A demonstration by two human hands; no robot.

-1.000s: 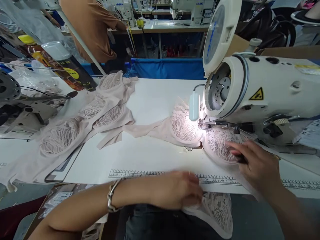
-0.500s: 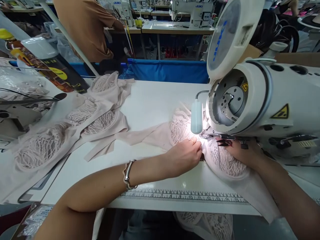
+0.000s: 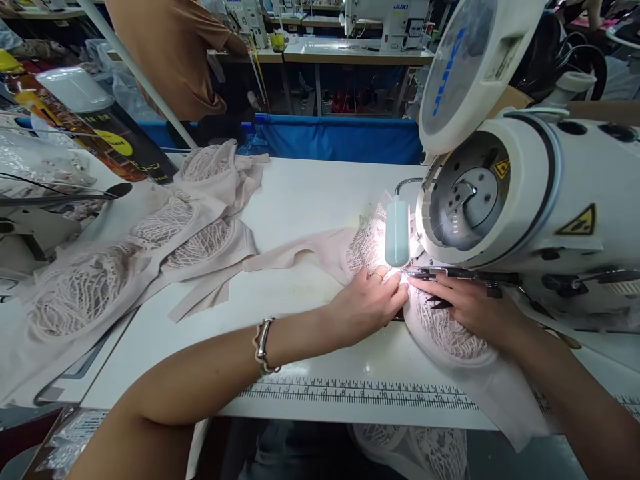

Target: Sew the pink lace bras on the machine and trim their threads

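A pale pink lace bra (image 3: 450, 327) lies under the head of a white sewing machine (image 3: 540, 187), and its band trails left across the table. My left hand (image 3: 373, 300) pinches the bra's edge just left of the presser area; the fingers are closed. Close by on the right, my right hand (image 3: 465, 303) rests over the other cup with its index finger stretched toward the needle area. Dark pointed blades, seemingly small thread snips (image 3: 440, 303), poke out beneath its fingers; their handle is hidden. A small lamp (image 3: 397, 233) lights the stitching spot and hides part of the lace.
More lace bras (image 3: 165, 233) are piled on the left of the white table (image 3: 310, 193). A spray can (image 3: 115, 130) leans behind them. A printed ruler (image 3: 350, 392) runs along the front edge. A blue cloth (image 3: 340, 139) hangs behind; beyond it sits a person (image 3: 165, 53).
My right hand has shifted left, its index finger now reaching the needle area beside my left hand. My left hand has moved slightly, and the bra's band bunches up more.
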